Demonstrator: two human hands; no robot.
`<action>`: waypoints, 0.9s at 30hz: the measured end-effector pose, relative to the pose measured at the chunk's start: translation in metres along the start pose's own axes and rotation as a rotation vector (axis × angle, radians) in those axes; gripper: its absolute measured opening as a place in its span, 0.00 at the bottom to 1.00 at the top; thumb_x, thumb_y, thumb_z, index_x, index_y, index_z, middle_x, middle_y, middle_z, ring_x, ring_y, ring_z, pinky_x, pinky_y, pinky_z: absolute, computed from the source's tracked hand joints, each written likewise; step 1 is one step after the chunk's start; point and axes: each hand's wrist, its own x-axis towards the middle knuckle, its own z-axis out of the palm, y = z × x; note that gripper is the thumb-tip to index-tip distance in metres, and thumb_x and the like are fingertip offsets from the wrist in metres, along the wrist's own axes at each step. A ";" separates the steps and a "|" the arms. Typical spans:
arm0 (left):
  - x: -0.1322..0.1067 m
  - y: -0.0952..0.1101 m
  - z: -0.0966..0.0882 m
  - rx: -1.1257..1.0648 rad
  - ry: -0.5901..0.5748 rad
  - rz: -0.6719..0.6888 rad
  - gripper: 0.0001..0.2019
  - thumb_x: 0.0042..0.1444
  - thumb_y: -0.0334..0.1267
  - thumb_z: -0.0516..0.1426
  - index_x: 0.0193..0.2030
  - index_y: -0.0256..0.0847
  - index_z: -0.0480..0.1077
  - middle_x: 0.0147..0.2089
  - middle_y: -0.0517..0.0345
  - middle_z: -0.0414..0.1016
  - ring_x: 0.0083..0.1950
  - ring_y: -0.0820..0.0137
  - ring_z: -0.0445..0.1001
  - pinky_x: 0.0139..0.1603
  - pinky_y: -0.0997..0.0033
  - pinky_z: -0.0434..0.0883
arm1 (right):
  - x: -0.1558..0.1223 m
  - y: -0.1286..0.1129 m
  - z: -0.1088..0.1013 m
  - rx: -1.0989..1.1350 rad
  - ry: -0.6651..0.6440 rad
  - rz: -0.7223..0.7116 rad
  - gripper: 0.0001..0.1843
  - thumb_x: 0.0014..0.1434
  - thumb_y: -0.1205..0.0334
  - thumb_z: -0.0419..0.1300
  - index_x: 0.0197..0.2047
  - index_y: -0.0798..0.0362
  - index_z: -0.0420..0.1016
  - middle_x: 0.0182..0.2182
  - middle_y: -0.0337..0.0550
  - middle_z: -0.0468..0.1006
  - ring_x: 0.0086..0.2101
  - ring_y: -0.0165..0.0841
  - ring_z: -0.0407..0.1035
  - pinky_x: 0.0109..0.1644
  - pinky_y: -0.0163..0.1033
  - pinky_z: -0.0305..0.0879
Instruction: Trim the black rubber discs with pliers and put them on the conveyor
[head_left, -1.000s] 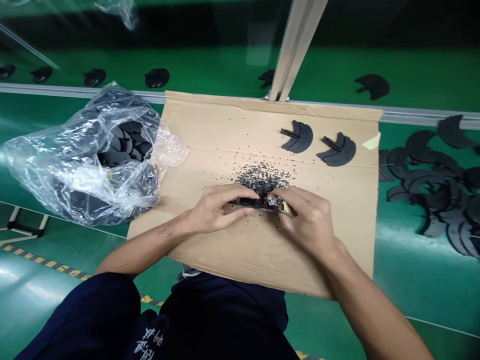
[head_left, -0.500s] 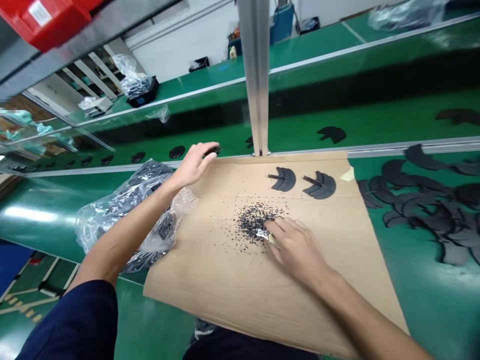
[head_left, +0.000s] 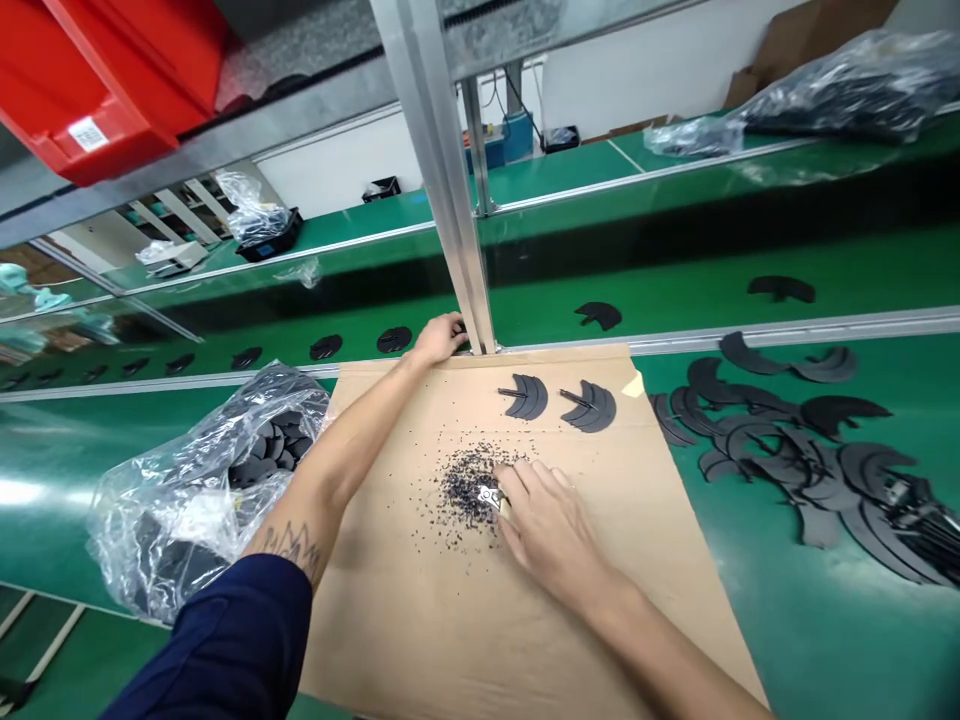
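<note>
The right hand (head_left: 546, 532) lay palm down on the cardboard sheet (head_left: 420, 620), near the middle of it. Its grip was closed around a small metal tool (head_left: 490, 495), whose shiny tip poked out past the fingertips. The tool sat at the right edge of a scatter of black crumbs (head_left: 461, 485), which spread over the cardboard just left of the hand.

The left hand (head_left: 439, 338) was stretched to the far edge of the cardboard, right beside the foot of the aluminium post (head_left: 439, 180). Its fingers were curled, but whether the grip had hold of anything could not be told.

Two fan-shaped stacks (head_left: 526, 397) of thin black pieces lay side by side on the far part of the cardboard, between the two hands and a little to the right.

To the left, on the green surface (head_left: 825, 620), a clear plastic bag (head_left: 172, 500) held more black pieces. To the right of the cardboard, loose black pieces (head_left: 795, 450) lay heaped and overlapping. Beyond the rail, single black pieces were spaced along the belt (head_left: 675, 270). A red bin (head_left: 112, 80) sat on a shelf at the far left.
</note>
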 end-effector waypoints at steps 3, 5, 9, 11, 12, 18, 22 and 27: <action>0.001 0.008 0.004 -0.061 0.062 -0.025 0.08 0.57 0.27 0.56 0.40 0.36 0.77 0.45 0.46 0.78 0.49 0.59 0.77 0.54 0.63 0.73 | 0.000 0.005 0.003 0.047 0.012 -0.029 0.19 0.56 0.75 0.53 0.51 0.55 0.69 0.40 0.48 0.78 0.40 0.40 0.69 0.44 0.43 0.64; -0.007 0.001 -0.011 -0.101 0.110 -0.041 0.10 0.58 0.26 0.54 0.40 0.36 0.76 0.46 0.46 0.77 0.51 0.59 0.76 0.57 0.62 0.71 | 0.001 0.007 0.007 0.065 0.038 -0.052 0.25 0.55 0.76 0.51 0.55 0.55 0.68 0.40 0.50 0.78 0.41 0.41 0.70 0.46 0.45 0.67; -0.053 -0.020 -0.058 -0.218 0.099 -0.029 0.12 0.60 0.29 0.51 0.41 0.35 0.76 0.38 0.51 0.77 0.41 0.65 0.75 0.50 0.64 0.73 | 0.003 0.008 0.009 0.101 0.178 -0.063 0.32 0.55 0.76 0.50 0.63 0.56 0.64 0.45 0.53 0.77 0.44 0.43 0.72 0.48 0.48 0.72; -0.094 -0.023 -0.076 -0.295 0.026 0.007 0.11 0.62 0.33 0.52 0.41 0.34 0.76 0.34 0.53 0.76 0.35 0.69 0.74 0.42 0.68 0.74 | 0.004 0.006 0.008 0.142 0.259 -0.075 0.34 0.57 0.76 0.50 0.67 0.57 0.60 0.51 0.57 0.74 0.49 0.45 0.71 0.49 0.48 0.73; -0.117 -0.021 -0.080 -0.335 -0.022 0.035 0.11 0.62 0.34 0.53 0.42 0.34 0.76 0.34 0.54 0.77 0.33 0.70 0.74 0.40 0.69 0.74 | 0.004 0.004 0.007 0.176 0.284 -0.089 0.34 0.58 0.75 0.51 0.68 0.57 0.59 0.54 0.59 0.72 0.51 0.45 0.71 0.49 0.48 0.74; -0.240 0.020 -0.057 -0.523 -0.338 0.214 0.12 0.65 0.40 0.56 0.46 0.38 0.78 0.42 0.48 0.81 0.38 0.69 0.78 0.38 0.72 0.75 | 0.005 -0.007 0.009 0.457 0.222 -0.286 0.22 0.63 0.73 0.54 0.59 0.50 0.68 0.51 0.54 0.76 0.43 0.38 0.75 0.45 0.43 0.75; -0.245 0.013 -0.069 -0.454 -0.346 0.199 0.12 0.67 0.42 0.55 0.48 0.41 0.78 0.44 0.51 0.81 0.43 0.69 0.79 0.45 0.71 0.75 | 0.008 -0.013 0.009 0.556 0.194 -0.263 0.09 0.64 0.69 0.56 0.46 0.50 0.72 0.36 0.46 0.80 0.35 0.36 0.75 0.39 0.39 0.72; -0.222 -0.069 -0.132 0.302 -0.201 -0.097 0.12 0.64 0.34 0.52 0.36 0.37 0.76 0.39 0.46 0.79 0.46 0.59 0.77 0.52 0.60 0.72 | 0.013 -0.011 0.001 0.554 0.234 -0.056 0.06 0.65 0.59 0.59 0.44 0.49 0.73 0.35 0.46 0.80 0.29 0.34 0.73 0.35 0.39 0.70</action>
